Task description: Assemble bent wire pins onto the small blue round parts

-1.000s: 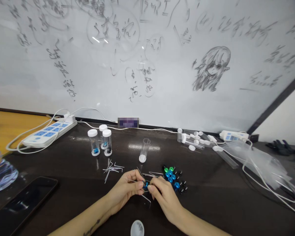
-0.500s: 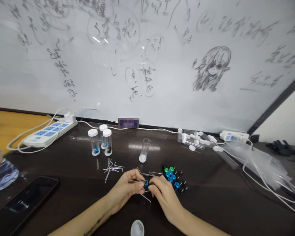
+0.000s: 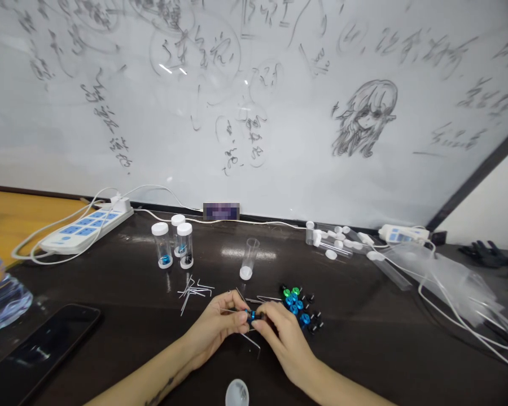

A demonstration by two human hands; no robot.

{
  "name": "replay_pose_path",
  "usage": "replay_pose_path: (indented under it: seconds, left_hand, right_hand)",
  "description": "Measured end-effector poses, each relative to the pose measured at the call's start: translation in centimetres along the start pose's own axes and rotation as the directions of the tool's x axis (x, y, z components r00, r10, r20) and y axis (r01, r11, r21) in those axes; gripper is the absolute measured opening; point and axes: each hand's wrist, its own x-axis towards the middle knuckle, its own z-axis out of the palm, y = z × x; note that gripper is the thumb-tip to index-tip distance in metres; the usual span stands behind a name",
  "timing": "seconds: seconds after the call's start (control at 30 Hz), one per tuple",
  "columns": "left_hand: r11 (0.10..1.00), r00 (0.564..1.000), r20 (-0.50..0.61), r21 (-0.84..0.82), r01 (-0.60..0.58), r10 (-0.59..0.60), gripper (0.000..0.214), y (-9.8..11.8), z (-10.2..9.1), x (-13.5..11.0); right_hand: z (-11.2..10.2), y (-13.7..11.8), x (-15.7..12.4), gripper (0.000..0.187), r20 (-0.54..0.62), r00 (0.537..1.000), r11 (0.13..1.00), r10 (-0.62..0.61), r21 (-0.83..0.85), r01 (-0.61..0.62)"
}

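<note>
My left hand [image 3: 222,320] and my right hand [image 3: 283,332] meet above the dark table, both closed in a pinch around a small blue and black part [image 3: 251,316]. Its exact kind is mostly covered by my fingertips. A thin bent metal rod [image 3: 252,341] sticks out below my left fingers, and other thin rods show around them. Just right of my right hand lies a group of small blue pieces [image 3: 295,306], green pieces [image 3: 291,291] and black pieces [image 3: 317,322]. Several L-shaped metal rods [image 3: 195,288] lie in a pile left of my hands.
An uncapped clear tube [image 3: 249,259] stands beyond my hands. Three capped tubes [image 3: 162,245] holding small parts stand left of it. Loose tubes and white caps [image 3: 331,255] lie at back right. A phone [image 3: 42,352], bottle [image 3: 4,299] and power strip [image 3: 84,225] occupy the left.
My right thumb and fingers have shifted slightly around the small blue and black part, showing a little more of it. The left hand stays nearly still.
</note>
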Motion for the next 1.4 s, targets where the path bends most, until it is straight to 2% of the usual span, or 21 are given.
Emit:
replay_pose_path:
  seconds: [0.1,0.23,0.3,0.4,0.47,0.63,0.7,0.87,1.0,1.1,1.23,1.33,1.4]
  left_hand:
    - [1.0,1.0,-0.003,-0.003,0.003,-0.003,0.015,0.03,-0.03,0.02]
    - [0.999,0.999,0.021,0.032,0.038,-0.039,0.017,0.09,0.08,-0.13]
    - [0.999,0.999,0.021,0.032,0.036,-0.037,0.017,0.12,0.13,-0.17]
    - [1.0,1.0,-0.011,0.006,0.01,-0.01,0.015,0.15,0.11,-0.1]
    - [1.0,0.999,-0.044,-0.005,-0.005,0.005,0.014,0.16,0.05,-0.01]
    - [1.0,0.998,-0.053,0.001,-0.015,0.015,0.014,0.14,0.06,0.01]
    - [1.0,1.0,-0.03,0.003,-0.008,0.008,0.014,0.11,0.1,-0.06]
    - [1.0,1.0,0.009,0.011,0.021,-0.021,0.015,0.09,0.13,-0.14]
    - [0.999,1.0,0.016,0.027,0.023,-0.023,0.015,0.15,0.17,-0.14]
    - [1.0,1.0,0.018,0.02,0.008,-0.008,0.015,0.17,0.16,-0.12]
    - [1.0,1.0,-0.003,0.002,-0.011,0.011,0.014,0.08,0.01,-0.09]
    - [1.0,1.0,0.001,0.008,-0.011,0.011,0.014,0.01,-0.13,-0.07]
    - [1.0,1.0,0.012,0.006,-0.011,0.011,0.013,0.02,-0.15,-0.02]
  right_hand:
    - [-0.02,-0.05,-0.04,0.026,-0.021,1.0,1.0,-0.014,-0.007,0.014]
    - [0.05,0.2,-0.13,0.055,0.082,0.996,0.997,-0.039,0.073,0.033]
    - [0.09,0.32,-0.18,0.059,0.076,0.997,0.994,-0.032,0.109,0.024]
    - [0.04,0.17,-0.15,0.045,0.009,1.0,0.988,0.011,0.153,-0.013]
    - [-0.04,-0.11,-0.08,0.022,-0.03,0.999,0.979,0.04,0.203,-0.033]
    - [0.01,-0.3,-0.03,0.008,-0.078,0.997,0.979,0.015,0.206,0.001]
    - [0.07,-0.04,-0.08,0.011,-0.047,0.998,0.979,0.029,0.201,-0.019]
    - [0.1,0.4,-0.07,0.036,0.038,0.998,0.982,0.059,0.179,-0.065]
    - [0.08,0.25,-0.02,0.043,0.076,0.995,0.977,0.059,0.201,-0.073]
    - [0.11,0.24,-0.05,0.035,0.047,0.998,0.98,0.042,0.193,-0.05]
    - [0.2,0.39,-0.06,0.005,-0.066,0.997,0.979,-0.043,0.196,0.055]
    - [0.23,0.41,-0.06,0.008,-0.102,0.988,0.969,-0.117,0.208,0.136]
    - [0.19,0.38,-0.09,0.008,-0.103,0.989,0.968,-0.108,0.217,0.128]
